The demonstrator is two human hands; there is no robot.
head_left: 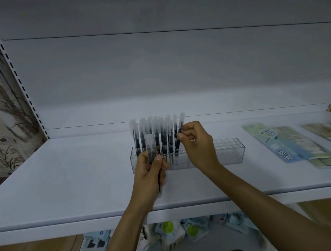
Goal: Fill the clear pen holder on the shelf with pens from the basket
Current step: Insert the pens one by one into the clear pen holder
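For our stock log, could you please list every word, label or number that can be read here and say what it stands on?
None can be read for certain.
Flat packet on the shelf: a round badge and white characters on a blue strip, too blurred to read.
Packets below the shelf: green round stickers, print too small and blurred.
Pens and clear pen holder: no print shows.

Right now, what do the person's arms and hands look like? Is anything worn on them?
Both arms are bare: no sleeve shows on the left forearm or the right forearm. The left hand and the right hand wear no glove, and no watch, bracelet or ring is visible, though the picture is slightly blurred.
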